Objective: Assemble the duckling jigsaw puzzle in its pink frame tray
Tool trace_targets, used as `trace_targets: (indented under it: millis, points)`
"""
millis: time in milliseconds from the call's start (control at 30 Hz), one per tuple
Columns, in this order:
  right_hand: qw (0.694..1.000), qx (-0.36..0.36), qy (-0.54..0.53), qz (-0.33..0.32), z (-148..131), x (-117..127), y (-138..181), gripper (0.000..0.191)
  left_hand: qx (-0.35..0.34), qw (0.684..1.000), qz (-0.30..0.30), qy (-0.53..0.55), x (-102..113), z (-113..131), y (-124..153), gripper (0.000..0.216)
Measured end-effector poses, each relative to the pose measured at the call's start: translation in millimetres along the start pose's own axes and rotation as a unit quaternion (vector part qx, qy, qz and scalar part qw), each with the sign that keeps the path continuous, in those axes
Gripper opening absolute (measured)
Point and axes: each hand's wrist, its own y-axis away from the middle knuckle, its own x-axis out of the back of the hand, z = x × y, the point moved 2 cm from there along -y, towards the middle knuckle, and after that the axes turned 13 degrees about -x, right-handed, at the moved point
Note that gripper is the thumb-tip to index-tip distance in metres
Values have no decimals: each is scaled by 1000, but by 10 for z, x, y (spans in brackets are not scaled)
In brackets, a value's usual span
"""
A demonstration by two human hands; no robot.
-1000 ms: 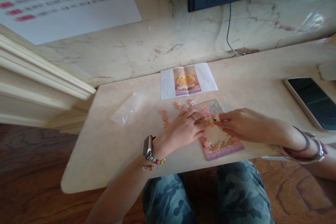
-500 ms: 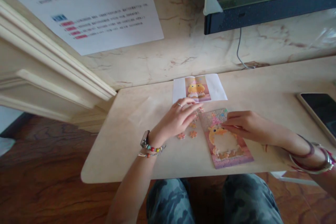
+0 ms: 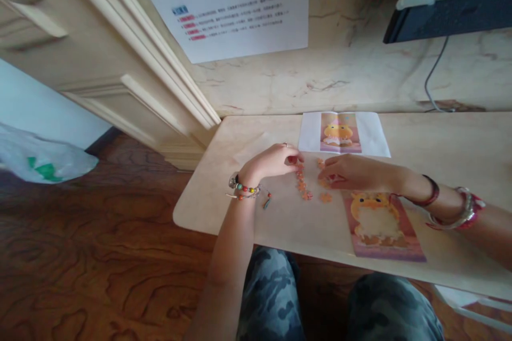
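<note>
A partly filled jigsaw puzzle (image 3: 412,242) with a yellow cartoon character lies on the table, a pale gap in its middle. Loose orange-pink puzzle pieces (image 3: 306,195) form a rough column to its left. At the top of that column, my left hand (image 3: 274,162) has its fingers curled around a reddish puzzle piece (image 3: 293,160). My right hand (image 3: 360,171) reaches over the puzzle's top part, fingertips pinched together among other loose pieces. Whatever those fingertips grip is hidden. One loose piece (image 3: 326,198) lies just below them.
Behind the hands, a creased reference sheet (image 3: 370,136) shows the same character. The table (image 3: 212,181) has a rounded left corner and meets the marbled wall. A cable (image 3: 434,77) hangs below a dark screen or tank (image 3: 452,21) at upper right.
The view has turned left. My right hand has moved off the puzzle's middle toward the loose pieces on the left. My left hand has drawn to the left side of the pieces, fingers curled.
</note>
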Motion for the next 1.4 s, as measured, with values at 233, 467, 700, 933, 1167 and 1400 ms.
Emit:
trace_targets:
  millis: [233, 467, 700, 933, 1167, 1400]
  points:
    - [1000, -6, 4, -10, 12, -90, -108, 16, -4, 1000, -17, -21, -41, -1, -29, 18]
    - [989, -60, -132, 9, 31, -48, 30, 16, 24, 999, -3, -31, -63, -34, -32, 20]
    - [970, -167, -175, -33, 420, 66, 581, 23, -40, 996, -9, -75, -158, 133, -126, 19]
    - [978, -139, -153, -11, 393, -28, 678, 24, -223, 972, -25, -73, -437, 678, -308, 23]
    - [981, -149, -113, 47, 340, -61, 642, 21, -225, 971, -40, -70, -520, 722, -330, 25]
    - [981, -138, -130, 45, 372, -32, 663, 16, -217, 973, -35, -75, -573, 703, -343, 35]
